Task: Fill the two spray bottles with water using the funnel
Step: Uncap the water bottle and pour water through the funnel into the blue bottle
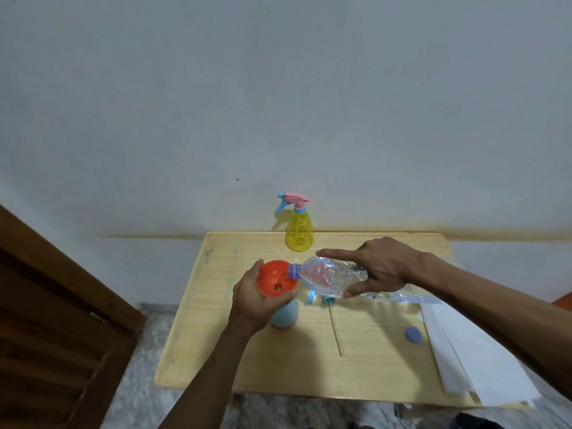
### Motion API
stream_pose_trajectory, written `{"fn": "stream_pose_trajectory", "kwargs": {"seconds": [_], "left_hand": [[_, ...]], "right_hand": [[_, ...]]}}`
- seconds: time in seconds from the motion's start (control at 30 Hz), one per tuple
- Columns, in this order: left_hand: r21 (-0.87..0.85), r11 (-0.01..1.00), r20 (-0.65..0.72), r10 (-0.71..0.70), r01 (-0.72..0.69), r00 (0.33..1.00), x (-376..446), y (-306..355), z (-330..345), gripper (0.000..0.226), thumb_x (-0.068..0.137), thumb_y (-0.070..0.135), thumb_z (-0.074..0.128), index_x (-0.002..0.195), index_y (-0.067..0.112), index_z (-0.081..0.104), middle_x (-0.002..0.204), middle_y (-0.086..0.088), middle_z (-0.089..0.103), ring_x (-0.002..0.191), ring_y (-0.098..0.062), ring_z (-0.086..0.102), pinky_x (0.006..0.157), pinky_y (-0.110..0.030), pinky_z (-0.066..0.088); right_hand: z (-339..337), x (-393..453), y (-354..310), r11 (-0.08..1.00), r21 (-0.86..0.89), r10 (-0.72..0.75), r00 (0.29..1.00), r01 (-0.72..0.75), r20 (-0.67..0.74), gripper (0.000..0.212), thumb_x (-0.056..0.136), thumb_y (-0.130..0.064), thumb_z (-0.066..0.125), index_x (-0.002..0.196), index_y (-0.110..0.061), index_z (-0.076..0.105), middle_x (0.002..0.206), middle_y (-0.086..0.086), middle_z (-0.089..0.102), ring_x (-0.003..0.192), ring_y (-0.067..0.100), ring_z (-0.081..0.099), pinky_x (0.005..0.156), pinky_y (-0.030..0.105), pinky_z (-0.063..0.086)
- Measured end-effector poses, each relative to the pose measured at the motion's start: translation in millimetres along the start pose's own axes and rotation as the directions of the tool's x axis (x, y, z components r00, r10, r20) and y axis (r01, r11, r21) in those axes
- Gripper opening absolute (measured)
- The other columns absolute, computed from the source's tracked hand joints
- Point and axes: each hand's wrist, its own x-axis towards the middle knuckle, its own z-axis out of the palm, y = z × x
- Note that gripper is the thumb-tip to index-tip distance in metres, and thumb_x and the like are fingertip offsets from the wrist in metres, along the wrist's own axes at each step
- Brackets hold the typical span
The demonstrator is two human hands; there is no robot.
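Two hands are at work over the pale wooden worktop point(272, 366), and we see the left hand point(257, 301) wrapped around the orange funnel point(275, 278), its fingers point(289, 295) curled under the rim to hold it where it sits in the neck of the light blue spray bottle point(286, 315). That bottle stands upright near the middle of the worktop, mostly hidden beneath the funnel and the hand. We watch the right hand point(383, 267) grip a crumpled clear water bottle point(325, 277), tipped almost flat, thumb below and fingers above with the index finger stretched straight along it; the purple-ringed mouth lies right over the funnel's bowl. We cannot tell whether water is running. Back by the wall the yellow spray bottle point(298, 235) stands upright, well apart, its pink and blue trigger head screwed on. A blue trigger head point(312, 297) lies on the worktop just behind the water bottle, partly hidden. To the right we spot a small blue cap point(413, 335) lying beside a stack of white paper point(473, 360) at the edge.
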Motion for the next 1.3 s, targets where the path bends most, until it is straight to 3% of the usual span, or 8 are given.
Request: {"fn": "stream_pose_trajectory", "kwargs": {"seconds": [0.1,0.2,0.37,0.53,0.77,0.9,1.03,1.3], "left_hand": [[-0.005,1.000,0.002,-0.005,0.005,1.000,0,0,0,0.105,0.063,0.049,0.090,0.148,0.012,0.041,0.135,-0.004,0.057,0.118,-0.021,0.057,0.097,-0.036,0.052],[-0.014,1.000,0.014,-0.010,0.011,1.000,1,-1,1,0.106,0.063,0.048,0.091,0.149,0.012,0.041,0.136,-0.004,0.057,0.121,-0.023,0.057,0.098,-0.035,0.052],[-0.061,0.998,0.014,-0.032,0.033,0.999,2,-2,2,0.105,0.064,0.038,0.093,0.150,0.011,0.040,0.139,-0.005,0.058,0.123,-0.018,0.056,0.094,-0.022,0.042],[-0.085,0.996,-0.004,-0.035,0.034,0.999,3,-7,6,0.109,0.060,0.039,0.094,0.151,0.015,0.039,0.140,-0.005,0.057,0.121,-0.020,0.057,0.097,-0.029,0.048],[-0.159,0.987,-0.010,-0.021,0.019,1.000,3,-9,11,0.112,0.061,0.036,0.095,0.153,0.013,0.036,0.146,-0.007,0.051,0.126,-0.022,0.053,0.096,-0.028,0.045],[-0.200,0.980,-0.037,-0.033,0.025,0.999,0,-6,12,0.105,0.059,0.031,0.096,0.147,0.019,0.040,0.135,-0.008,0.057,0.108,-0.020,0.054,0.082,-0.026,0.045],[-0.210,0.977,-0.059,-0.040,0.027,0.997,-2,-5,15,0.094,0.060,0.030,0.095,0.138,0.021,0.043,0.128,-0.009,0.059,0.100,-0.022,0.055,0.065,-0.020,0.041],[-0.123,0.992,-0.175,0.003,-0.025,0.985,-8,-1,23,0.097,0.062,0.034,0.094,0.143,0.013,0.045,0.134,-0.011,0.057,0.112,-0.028,0.057,0.080,-0.031,0.046]], "right_hand": [[4,-3,-3,0.999,0.030,0.017,1.000,-0.017,-0.008,0.090,0.083,-0.085,0.042,0.154,-0.057,-0.006,0.065,-0.007,0.048,0.064,0.019,0.046,0.059,0.032,0.037],[14,-6,-6,0.995,0.090,0.038,0.999,-0.036,-0.020,0.089,0.082,-0.087,0.041,0.151,-0.062,-0.010,0.064,-0.004,0.054,0.064,0.021,0.050,0.060,0.034,0.040],[38,-14,-18,0.956,0.284,0.091,0.993,-0.067,-0.073,0.091,0.079,-0.088,0.046,0.148,-0.066,-0.010,0.088,0.001,0.074,0.085,0.025,0.066,0.066,0.032,0.046],[53,-26,-44,0.848,0.521,0.243,0.943,-0.094,-0.226,0.091,0.076,-0.088,0.050,0.146,-0.070,-0.006,0.099,-0.007,0.073,0.090,0.019,0.070,0.075,0.028,0.049],[71,-48,-63,0.566,0.821,0.656,0.645,-0.075,-0.393,0.099,0.073,-0.073,0.070,0.150,-0.062,0.009,0.097,-0.005,0.068,0.082,0.001,0.066,0.073,0.025,0.055],[73,-57,-61,0.470,0.879,0.788,0.483,-0.073,-0.381,0.103,0.072,-0.057,0.076,0.152,-0.051,0.011,0.102,-0.005,0.064,0.086,0.001,0.067,0.074,0.024,0.055],[73,-64,-53,0.395,0.914,0.852,0.406,-0.087,-0.330,0.110,0.072,-0.052,0.080,0.157,-0.039,0.011,0.104,-0.010,0.064,0.092,0.011,0.067,0.074,0.019,0.051],[74,-66,-33,0.291,0.956,0.901,0.342,-0.020,-0.267,0.101,0.072,-0.041,0.090,0.148,-0.038,0.024,0.128,-0.007,0.061,0.110,0.016,0.066,0.092,0.036,0.055]]}}
